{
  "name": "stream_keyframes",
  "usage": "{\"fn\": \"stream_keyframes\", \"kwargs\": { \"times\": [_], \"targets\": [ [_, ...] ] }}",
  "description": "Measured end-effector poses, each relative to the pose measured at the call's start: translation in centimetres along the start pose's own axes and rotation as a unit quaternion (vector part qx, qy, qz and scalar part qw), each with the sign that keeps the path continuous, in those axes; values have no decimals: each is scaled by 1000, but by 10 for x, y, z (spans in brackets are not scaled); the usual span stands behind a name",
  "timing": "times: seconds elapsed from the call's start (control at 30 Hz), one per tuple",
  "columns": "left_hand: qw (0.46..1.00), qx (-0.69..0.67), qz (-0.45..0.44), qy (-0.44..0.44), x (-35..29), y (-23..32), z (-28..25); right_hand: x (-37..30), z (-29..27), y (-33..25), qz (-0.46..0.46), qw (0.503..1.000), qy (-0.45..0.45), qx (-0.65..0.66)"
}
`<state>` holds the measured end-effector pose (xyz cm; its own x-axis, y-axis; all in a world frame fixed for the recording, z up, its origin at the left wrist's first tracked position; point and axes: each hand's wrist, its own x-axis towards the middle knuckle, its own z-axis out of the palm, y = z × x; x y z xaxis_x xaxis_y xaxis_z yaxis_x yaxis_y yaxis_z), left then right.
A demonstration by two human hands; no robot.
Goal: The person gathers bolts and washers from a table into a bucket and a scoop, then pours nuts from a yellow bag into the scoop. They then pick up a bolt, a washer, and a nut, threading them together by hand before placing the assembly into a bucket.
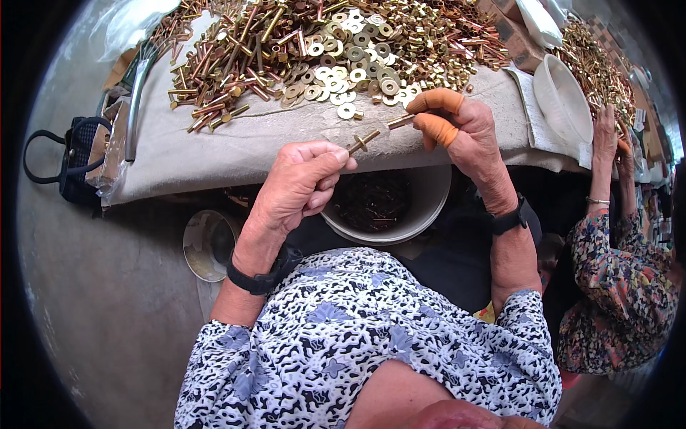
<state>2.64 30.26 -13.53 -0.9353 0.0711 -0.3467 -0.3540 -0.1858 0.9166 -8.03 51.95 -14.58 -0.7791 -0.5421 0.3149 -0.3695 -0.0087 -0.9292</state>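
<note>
My left hand (304, 179) pinches a brass-coloured bolt (372, 136) between thumb and forefinger, its end pointing up and right. A washer (360, 143) sits around the bolt's shank. Close by, my right hand (475, 139), with orange finger covers on thumb and forefinger, grips a short metal sleeve (400, 122). A small gap separates the sleeve from the bolt's tip. Both hands are above the near edge of the cloth-covered table (236, 154). Just beyond them lie loose washers (332, 84), and bolts (229, 64) are heaped to the left.
Below the table edge stands a white bucket (433, 207) with dark metal parts inside. A bowl (191, 247) is on the floor at left, near a black bag (78, 168). At right are a translucent tub (568, 100) and a co-worker's hands (606, 136) by another heap.
</note>
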Motion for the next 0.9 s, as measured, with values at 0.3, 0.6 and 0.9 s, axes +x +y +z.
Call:
{"fn": "stream_keyframes", "kwargs": {
  "times": [0.3, 0.6, 0.9],
  "targets": [
    [993, 41, 103, 35, 2, -14, 23, -1, 26, 7, -106, 984, -72, -121],
    [994, 70, 79, 40, -5, -13, -2, 15, 38, 6, -35, 993, -1, -108],
    [993, 18, 85, 85, -10, -13, 0, 37, 45, 15, -113, 942, 4, -316]
  ]
}}
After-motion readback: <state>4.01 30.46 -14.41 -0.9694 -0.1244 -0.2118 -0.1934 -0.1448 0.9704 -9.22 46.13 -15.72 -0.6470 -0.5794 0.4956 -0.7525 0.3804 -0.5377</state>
